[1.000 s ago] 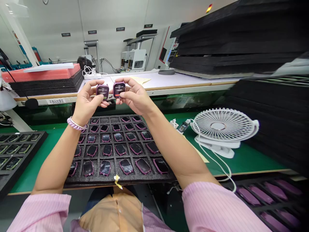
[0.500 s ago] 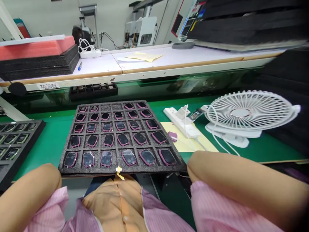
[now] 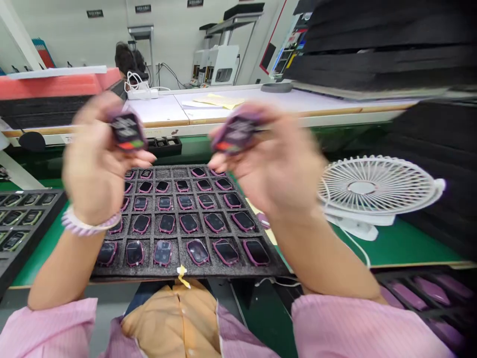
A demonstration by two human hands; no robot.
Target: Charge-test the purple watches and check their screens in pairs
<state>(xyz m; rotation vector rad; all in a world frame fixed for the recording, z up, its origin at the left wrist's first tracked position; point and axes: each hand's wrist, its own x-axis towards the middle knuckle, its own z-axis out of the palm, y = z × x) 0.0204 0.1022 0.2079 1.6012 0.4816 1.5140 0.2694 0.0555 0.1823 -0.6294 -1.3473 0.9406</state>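
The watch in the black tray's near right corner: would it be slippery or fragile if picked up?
The watch may be slippery, as its face looks glossy. It could scratch easily: the tray seats watches in separate compartments. It's probably light, since the left hand and right hand each hold a similar one.

I watch through one camera worn on the person's head, looking forward and down. The shirt front [image 3: 182,318] shows closest below, at my frame's bottom centre; the left hand [image 3: 93,159] and right hand [image 3: 281,166], at middle left and middle right, are near the camera. Beyond lies the foam tray [image 3: 178,238], lower centre, and farthest, along the top, the back wall [image 3: 169,42].
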